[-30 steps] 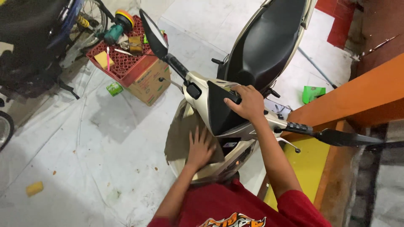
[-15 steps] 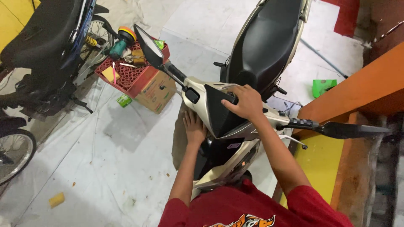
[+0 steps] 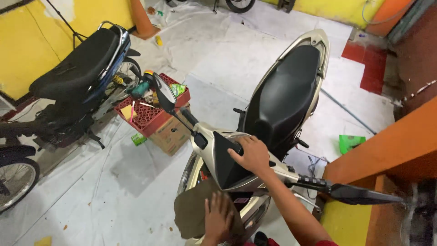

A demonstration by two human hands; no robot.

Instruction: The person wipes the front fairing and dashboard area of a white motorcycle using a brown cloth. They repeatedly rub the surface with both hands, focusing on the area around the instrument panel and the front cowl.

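Two bare hands on a beige scooter w/ black seat [image 3: 277, 105]. Far left of both: a parked black-seated blue motorbike [image 3: 77, 73] by the yellow wall. Between it and the left hand, up and to the left of the fingers, a red plastic crate [image 3: 145, 114] of tools sits on a brown cardboard box [image 3: 170, 134]; the scooter's black left mirror [image 3: 164, 93] juts over it. Left hand [image 3: 218, 218] lies flat, fingers spread open, pressing a brown-grey cloth [image 3: 191, 214] against the front panel, gripping nothing. Just above and right of it, right hand [image 3: 250, 155] rests on the black dash cover [image 3: 225, 161], fingers curled loosely over its top edge, not clenched. Right of that hand: the black right mirror [image 3: 364, 195], then a small green box [image 3: 350, 143] on the pale floor [image 3: 91, 191], well apart from the fingers.
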